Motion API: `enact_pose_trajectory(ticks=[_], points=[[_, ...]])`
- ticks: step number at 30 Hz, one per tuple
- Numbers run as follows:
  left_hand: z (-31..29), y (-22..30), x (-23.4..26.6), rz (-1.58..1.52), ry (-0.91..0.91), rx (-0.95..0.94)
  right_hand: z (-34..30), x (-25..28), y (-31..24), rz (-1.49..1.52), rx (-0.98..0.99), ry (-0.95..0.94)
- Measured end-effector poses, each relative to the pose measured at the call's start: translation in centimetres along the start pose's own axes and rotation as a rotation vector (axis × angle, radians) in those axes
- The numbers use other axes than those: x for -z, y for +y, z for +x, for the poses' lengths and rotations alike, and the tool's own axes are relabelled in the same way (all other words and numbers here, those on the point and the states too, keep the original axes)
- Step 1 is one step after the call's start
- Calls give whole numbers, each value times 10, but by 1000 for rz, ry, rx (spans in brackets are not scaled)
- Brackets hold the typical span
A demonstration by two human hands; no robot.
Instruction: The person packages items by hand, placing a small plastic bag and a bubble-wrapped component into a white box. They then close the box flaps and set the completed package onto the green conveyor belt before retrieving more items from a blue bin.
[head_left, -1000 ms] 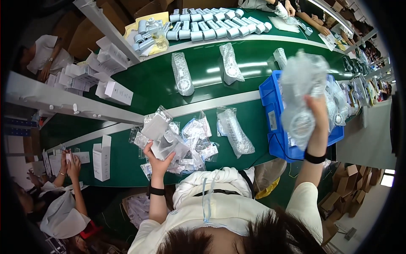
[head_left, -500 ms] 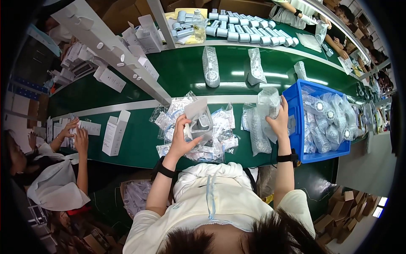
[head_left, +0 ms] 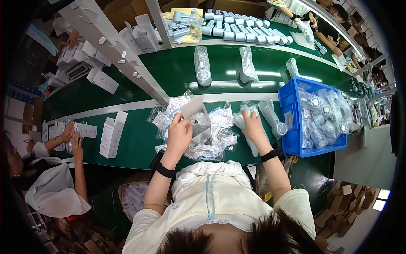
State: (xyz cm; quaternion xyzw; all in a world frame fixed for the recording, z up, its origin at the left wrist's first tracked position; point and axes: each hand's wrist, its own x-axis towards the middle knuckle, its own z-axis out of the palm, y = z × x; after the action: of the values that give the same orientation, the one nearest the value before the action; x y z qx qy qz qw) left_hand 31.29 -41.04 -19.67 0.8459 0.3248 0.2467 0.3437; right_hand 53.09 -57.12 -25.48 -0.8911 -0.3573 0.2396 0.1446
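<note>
My left hand (head_left: pixel 181 134) grips a small white carton (head_left: pixel 203 131) by its left side, thumb and fingers on the wall. The carton's flap is up, and something grey and clear shows inside. My right hand (head_left: pixel 253 128) is closed over a bubble-wrapped part (head_left: pixel 253 146) lying on the green table, its fingers near the far end. Just to the right, a second bubble-wrapped part (head_left: pixel 272 117) with a round end lies against the blue crate (head_left: pixel 291 142). Around and under the carton is a pile of small clear packets (head_left: pixel 220 127).
Several bubble-wrapped parts fill the crate. More wrapped parts (head_left: pixel 203 67) lie on the green strip beyond, with rows of grey cylindrical parts (head_left: pixel 241 36) and a clear bottle (head_left: pixel 196 27) behind. A white box (head_left: pixel 112 135) stands left, near a co-worker's hands (head_left: pixel 72 137). A metal post (head_left: pixel 114 51) slants overhead.
My right hand has let go of one bubble-wrapped part beside the crate and moved left onto the other. The carton in my left hand has tilted slightly.
</note>
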Motion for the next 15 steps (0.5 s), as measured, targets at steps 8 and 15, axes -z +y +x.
enact_pose_trajectory(ticks=[8, 15], points=[[16, 4, 5, 29, -62, 14, 104, -71, -1, -150, 172, 215], [18, -4, 4, -146, 76, 113, 59, -1, -33, 414, 309, 656]])
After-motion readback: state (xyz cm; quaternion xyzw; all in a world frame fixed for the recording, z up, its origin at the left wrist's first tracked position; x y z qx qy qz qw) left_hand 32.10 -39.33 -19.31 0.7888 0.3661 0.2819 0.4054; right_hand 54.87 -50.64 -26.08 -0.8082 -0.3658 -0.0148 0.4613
